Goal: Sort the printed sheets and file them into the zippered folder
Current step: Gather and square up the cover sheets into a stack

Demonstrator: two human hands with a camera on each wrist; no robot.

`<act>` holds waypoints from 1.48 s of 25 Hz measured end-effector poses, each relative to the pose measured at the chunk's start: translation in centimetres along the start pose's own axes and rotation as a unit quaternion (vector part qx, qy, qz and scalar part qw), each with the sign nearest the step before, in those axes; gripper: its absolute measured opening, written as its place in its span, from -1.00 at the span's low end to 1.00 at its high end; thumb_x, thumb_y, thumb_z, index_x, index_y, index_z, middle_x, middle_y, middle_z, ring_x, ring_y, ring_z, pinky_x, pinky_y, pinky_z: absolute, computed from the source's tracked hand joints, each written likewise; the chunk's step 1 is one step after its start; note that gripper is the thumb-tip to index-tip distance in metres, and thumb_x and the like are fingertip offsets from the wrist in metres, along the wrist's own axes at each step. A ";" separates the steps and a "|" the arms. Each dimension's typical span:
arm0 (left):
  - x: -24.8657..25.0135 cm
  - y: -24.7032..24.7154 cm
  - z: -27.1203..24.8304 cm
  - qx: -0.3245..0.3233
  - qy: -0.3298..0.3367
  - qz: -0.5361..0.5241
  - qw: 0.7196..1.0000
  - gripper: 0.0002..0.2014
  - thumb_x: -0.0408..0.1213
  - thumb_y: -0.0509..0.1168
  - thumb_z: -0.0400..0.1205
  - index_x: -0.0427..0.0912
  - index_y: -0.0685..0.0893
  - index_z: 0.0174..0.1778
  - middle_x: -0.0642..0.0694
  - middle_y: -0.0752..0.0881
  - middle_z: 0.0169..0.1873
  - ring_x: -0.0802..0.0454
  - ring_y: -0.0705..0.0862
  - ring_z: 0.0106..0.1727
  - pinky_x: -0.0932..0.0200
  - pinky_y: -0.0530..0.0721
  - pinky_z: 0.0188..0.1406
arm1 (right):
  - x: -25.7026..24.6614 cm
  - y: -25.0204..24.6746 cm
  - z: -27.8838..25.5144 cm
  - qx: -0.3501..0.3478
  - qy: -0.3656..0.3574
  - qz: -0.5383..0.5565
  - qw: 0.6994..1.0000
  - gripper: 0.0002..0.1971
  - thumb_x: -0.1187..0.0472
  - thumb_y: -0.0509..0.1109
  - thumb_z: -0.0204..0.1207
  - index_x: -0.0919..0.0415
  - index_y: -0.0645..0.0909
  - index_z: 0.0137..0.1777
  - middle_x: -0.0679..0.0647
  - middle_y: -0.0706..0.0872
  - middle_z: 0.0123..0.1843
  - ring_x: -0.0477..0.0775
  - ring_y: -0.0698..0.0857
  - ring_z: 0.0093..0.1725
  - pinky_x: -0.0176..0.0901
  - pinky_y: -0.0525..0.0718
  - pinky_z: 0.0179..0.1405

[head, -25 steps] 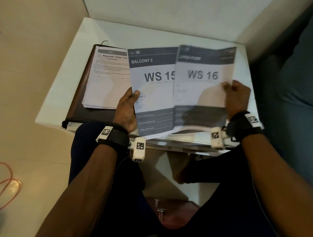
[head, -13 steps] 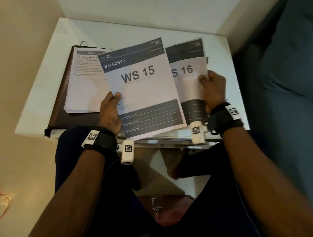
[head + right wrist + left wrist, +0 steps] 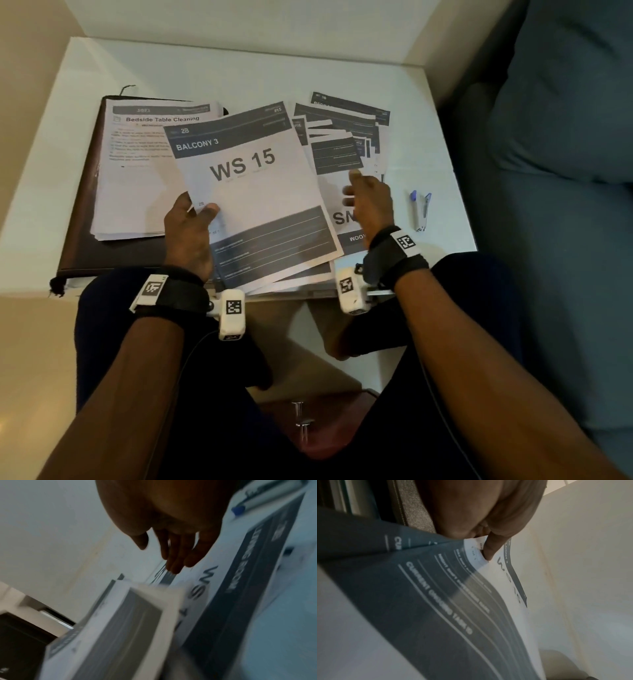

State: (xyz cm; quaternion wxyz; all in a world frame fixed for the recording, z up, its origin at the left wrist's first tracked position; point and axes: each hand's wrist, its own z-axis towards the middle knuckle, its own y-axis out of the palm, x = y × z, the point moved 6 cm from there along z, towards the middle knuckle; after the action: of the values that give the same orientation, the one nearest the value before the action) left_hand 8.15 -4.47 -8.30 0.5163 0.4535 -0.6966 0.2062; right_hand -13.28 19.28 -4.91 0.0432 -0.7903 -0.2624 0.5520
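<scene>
The WS 15 sheet (image 3: 253,192) sits on top of a bunch of pages in the left hand (image 3: 187,233), held up over the near edge of the table (image 3: 239,68). The thumb presses on the top page and the fingers (image 3: 489,547) curl under, so this hand grips the bunch. A moment ago the right hand (image 3: 371,202) held the WS 16 page next to it. Now that page is gone from the hand. It seems to have gone down on the spread-out pile (image 3: 346,137) on the right side of the table. The right hand hovers just above that pile with straight, loose fingers and holds nothing. It looks blurry, so it is moving.

The dark folder (image 3: 82,212) lies open on the left, with a neat stack of sheets (image 3: 137,192) on it. A pen (image 3: 421,210) lies near the right pile.

I think the sorting is only partly done. WS 15 is next, and no pile is zipped in.
</scene>
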 end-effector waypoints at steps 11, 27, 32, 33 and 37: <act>0.6 0.6 -0.7 -0.020 0.008 0.002 1.000 -0.63 -0.44 0.38 0.73 -0.19 0.62 0.47 0.08 0.87 0.12 -0.02 0.85 0.10 0.03 0.85 0.09 | 6.5 -5.1 2.4 0.032 0.036 -0.351 0.935 -0.20 -0.07 0.67 0.38 0.34 0.39 0.44 0.30 0.64 0.38 0.38 0.61 0.40 0.14 0.63 0.35; 0.9 0.6 -0.7 -0.022 0.020 -0.011 1.000 -0.70 -0.44 0.31 0.77 -0.13 0.66 0.41 0.08 0.86 0.17 -0.12 0.82 0.19 -0.01 0.83 0.14 | 8.0 -6.5 0.6 0.057 0.037 -0.319 0.945 -0.56 0.14 0.57 0.46 0.28 0.59 0.28 0.24 0.72 0.24 0.31 0.70 0.28 -0.03 0.66 0.17; 0.9 0.9 -0.9 -0.034 0.030 0.003 0.999 -0.67 -0.44 0.30 0.77 -0.18 0.65 0.47 0.05 0.84 0.24 -0.15 0.80 0.24 -0.06 0.81 0.22 | 2.5 -8.4 -1.6 0.145 -0.158 -0.158 0.964 -0.88 0.15 0.43 0.62 0.14 0.73 0.07 0.11 0.75 0.06 0.08 0.74 0.03 0.00 0.75 0.15; 1.3 1.0 -1.0 -0.042 0.037 0.005 0.998 -0.64 -0.44 0.30 0.77 -0.20 0.63 0.50 0.01 0.82 0.28 -0.16 0.80 0.26 -0.07 0.80 0.24 | 1.0 -9.0 -2.1 0.156 -0.184 -0.106 0.965 -0.89 0.14 0.41 0.64 0.13 0.70 0.08 0.07 0.74 0.06 0.05 0.74 0.02 0.00 0.77 0.13; 4.4 2.4 -2.0 -0.095 0.120 0.066 0.986 -0.62 -0.50 0.29 0.76 -0.24 0.62 0.51 0.01 0.82 0.28 0.00 0.79 0.30 0.08 0.75 0.28 | -6.5 -10.9 -2.2 0.157 -0.295 -0.003 0.943 -0.87 0.24 0.36 0.68 0.07 0.71 0.11 -0.08 0.80 0.03 -0.09 0.80 0.03 -0.04 0.83 0.08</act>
State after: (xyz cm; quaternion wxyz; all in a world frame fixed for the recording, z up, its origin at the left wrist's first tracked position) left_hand 6.98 -3.62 -3.11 0.6222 0.3269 -0.6746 0.2254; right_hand -16.94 26.11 5.35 0.0893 -0.5746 -0.1756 0.7944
